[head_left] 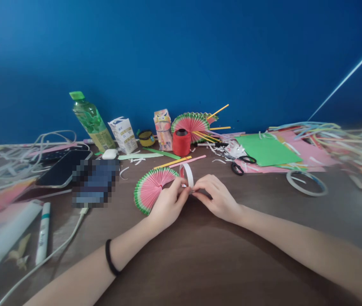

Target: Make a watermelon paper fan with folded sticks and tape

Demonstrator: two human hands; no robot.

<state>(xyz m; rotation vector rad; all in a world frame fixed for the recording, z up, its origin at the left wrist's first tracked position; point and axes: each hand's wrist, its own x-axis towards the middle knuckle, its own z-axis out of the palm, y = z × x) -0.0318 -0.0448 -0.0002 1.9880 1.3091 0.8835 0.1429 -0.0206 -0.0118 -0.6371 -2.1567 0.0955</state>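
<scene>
My left hand (167, 204) and my right hand (216, 196) meet at the middle of the brown table, both pinching a small white tape roll (187, 174) that stands upright between the fingertips. A folded pink paper fan with a green edge (150, 189) lies flat just left of my left hand, touching its fingers. A second, finished watermelon fan on yellow sticks (192, 123) leans at the back by the blue wall. A yellow stick and a pink strip (181, 161) lie just beyond the tape roll.
Back row: green bottle (92, 121), white carton (123, 134), small printed box (163, 127), red thread spool (181, 142). Black scissors (240, 163), green sheet (265, 149) and pink paper to the right, a larger tape ring (306, 182). Phones (62, 169), cables and a pen (43, 231) on the left.
</scene>
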